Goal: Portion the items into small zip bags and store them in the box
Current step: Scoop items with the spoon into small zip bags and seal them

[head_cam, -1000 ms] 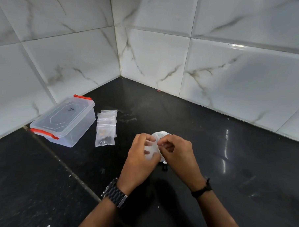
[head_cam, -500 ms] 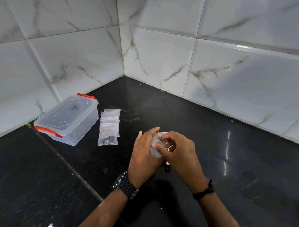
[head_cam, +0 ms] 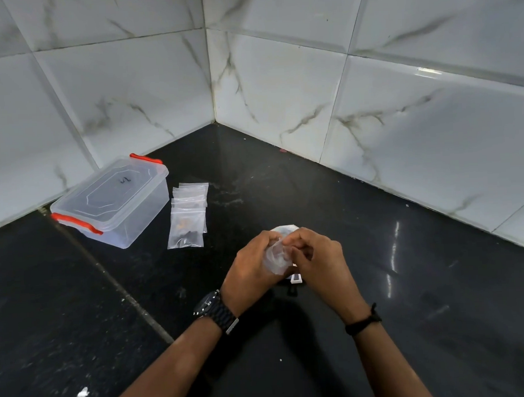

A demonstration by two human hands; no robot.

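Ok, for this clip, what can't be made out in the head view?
- Contents of the small clear zip bag: crumpled between the left hand and right hand.
- Small white piece on the black counter: mostly under the right hand.
- Inside of the clear plastic box with red clips: its lid is on, blurring it.
- Dark bits in the stacked filled zip bags: too small.

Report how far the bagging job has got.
Done: a pile of zip bags lies beside the box, the front one holding dark pieces. In hand: left hand and right hand work a clear bag. Left: the box is lidded; no bags stored.
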